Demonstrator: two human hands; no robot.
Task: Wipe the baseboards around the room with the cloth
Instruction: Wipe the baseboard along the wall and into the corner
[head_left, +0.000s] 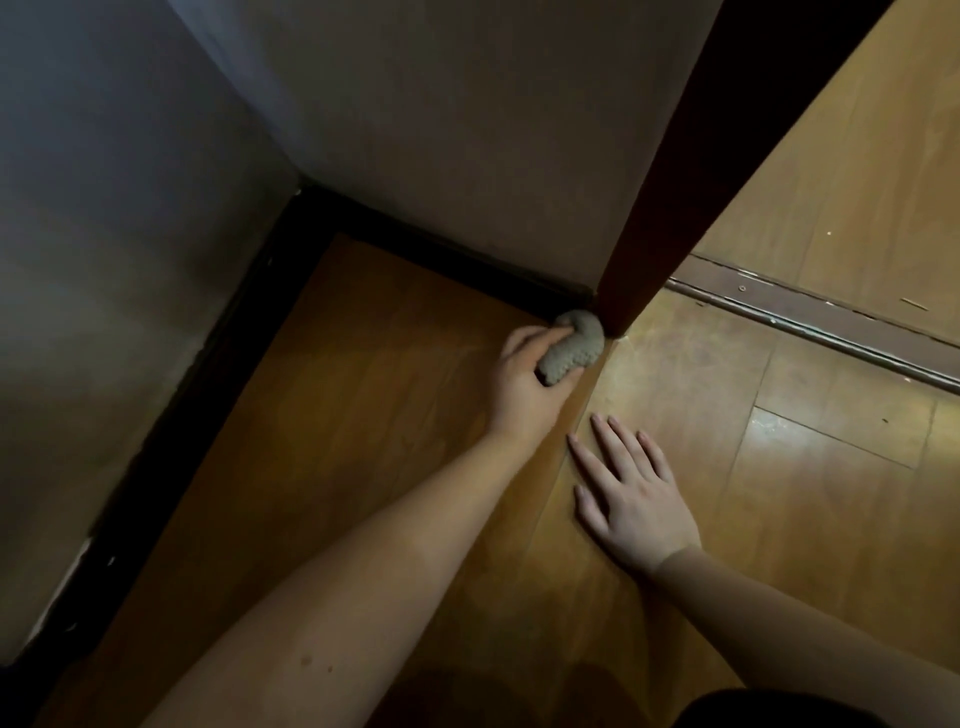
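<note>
Forearms fill the near view. Dark baseboard (457, 254) runs leftward from the door frame (675, 208) to the corner, its long axis heading away left of the fingers. Left hand (524, 379), the nearer to it, grips the cloth (730, 348) bunched against the baseboard's frame end. Right hand (631, 499) lies flat, fingers spread, on the floor (779, 519). Cloth: grey, nubbly, wadded.

The cloth (571, 347) hides the left hand (524, 379) fingertips. The baseboard (156, 441) runs off the bottom edge.
</note>
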